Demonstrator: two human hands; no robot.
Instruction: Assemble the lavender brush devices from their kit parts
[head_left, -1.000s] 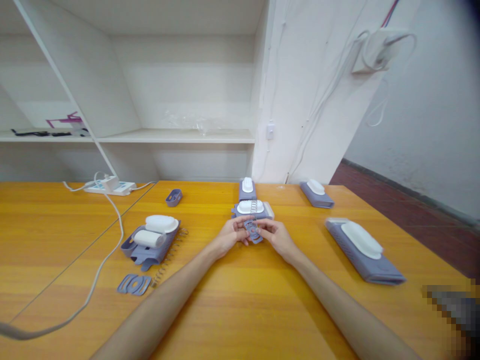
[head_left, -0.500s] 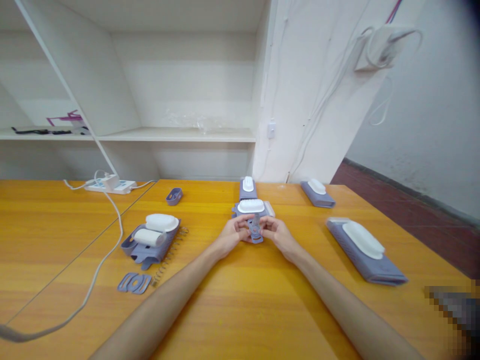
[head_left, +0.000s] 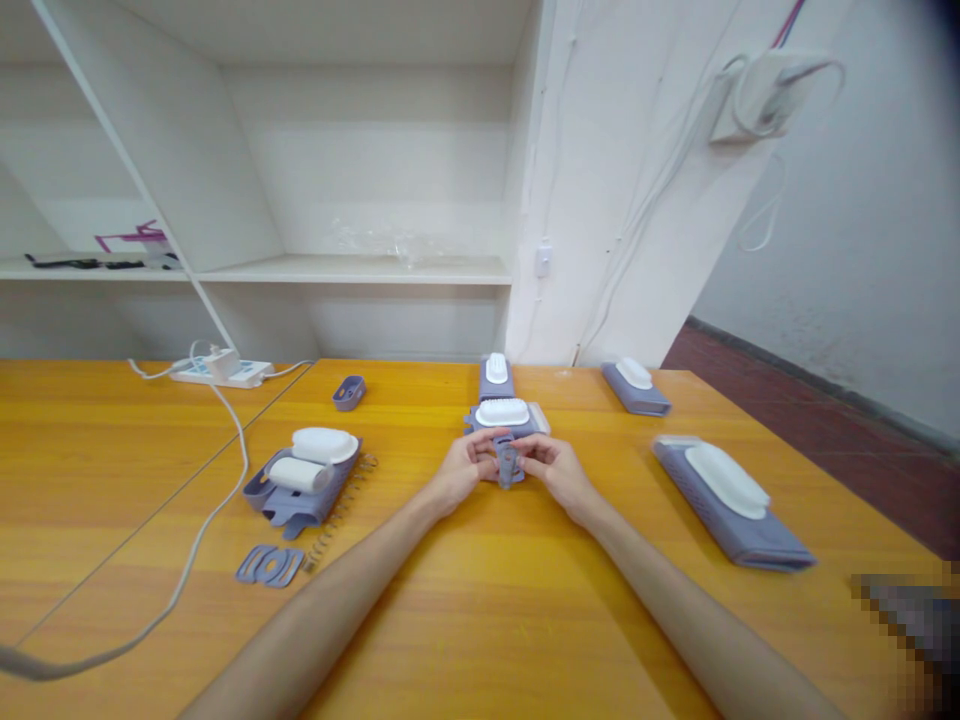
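Note:
My left hand pinches a flat purple-grey plastic plate with cut-outs by its left side. My right hand closes its fingers on a small grey piece that looks like a coil spring, which lies upright across the front of the plate. The fingertips and the spring hide much of the plate. Just behind both hands lies a purple-grey case with a white bristled brush head on top.
On the left sit an opened case with white parts, a long stretched spring, loose flat plates and a small purple-grey cup. Further cases lie right and behind. A white cable crosses the table's left from a power strip.
The coil-like piece has moved down from the plate's upper edge to the front of its middle, with my right fingers following. My left hand has barely moved.

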